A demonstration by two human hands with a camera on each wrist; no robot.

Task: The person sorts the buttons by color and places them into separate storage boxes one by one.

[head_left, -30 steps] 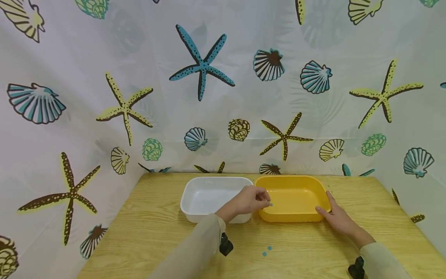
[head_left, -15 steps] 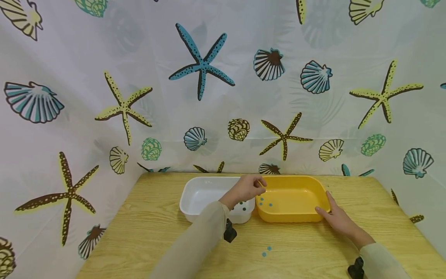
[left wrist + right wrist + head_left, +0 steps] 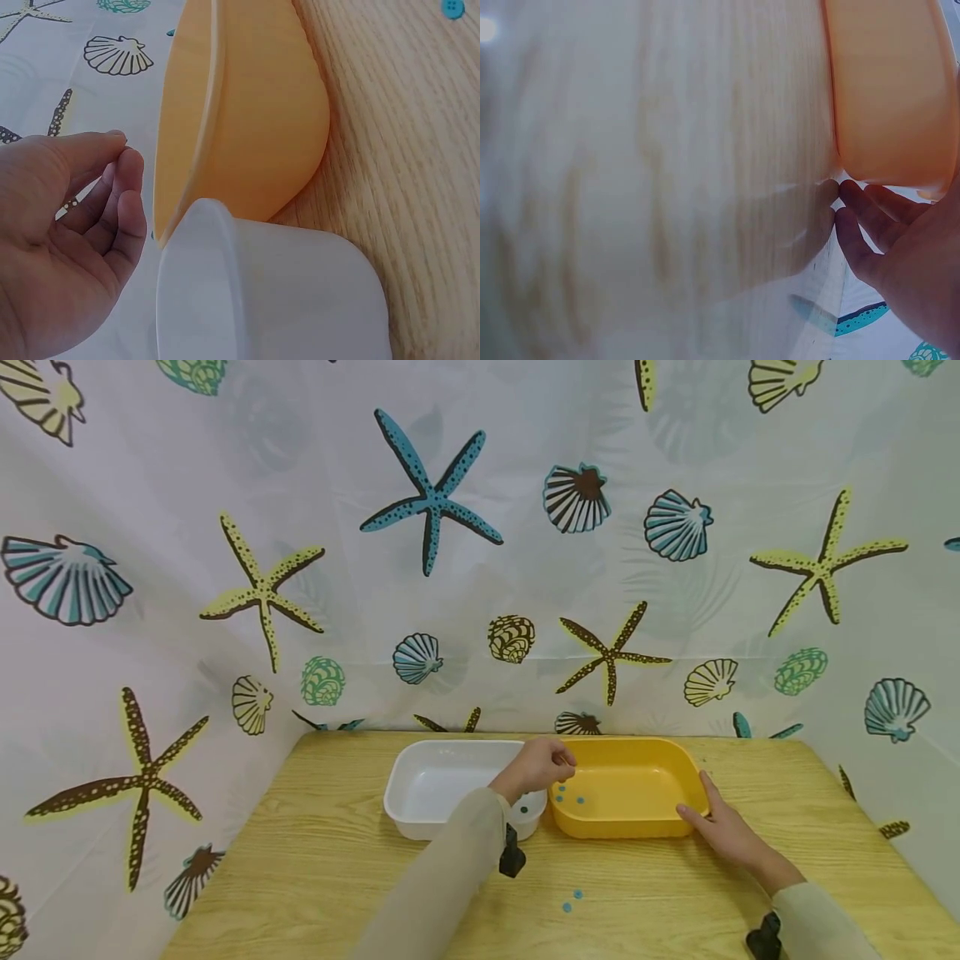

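Note:
My left hand (image 3: 538, 763) is over the left end of the yellow plastic tub (image 3: 630, 828), palm side shown in the left wrist view. Its thumb and forefinger meet at the tips, pinching a small dark button (image 3: 126, 142) that is almost wholly hidden. Several blue buttons (image 3: 580, 800) lie inside the tub near that end. My right hand (image 3: 722, 828) grips the tub's right end, thumb at the rim and fingers down along the outer wall. In the right wrist view, those fingertips reach down to the table beside the tub.
A white plastic tub (image 3: 420, 828) stands against the yellow one on its left, a dark green button (image 3: 523, 810) inside it. Two blue buttons, one of them here (image 3: 577, 894), lie on the wooden table (image 3: 315, 860) in front. A patterned cloth (image 3: 480, 568) rises behind.
My left hand has risen from low inside the yellow tub, uncovering blue buttons there, and its forearm has swung to the right. My right hand has stayed on the tub.

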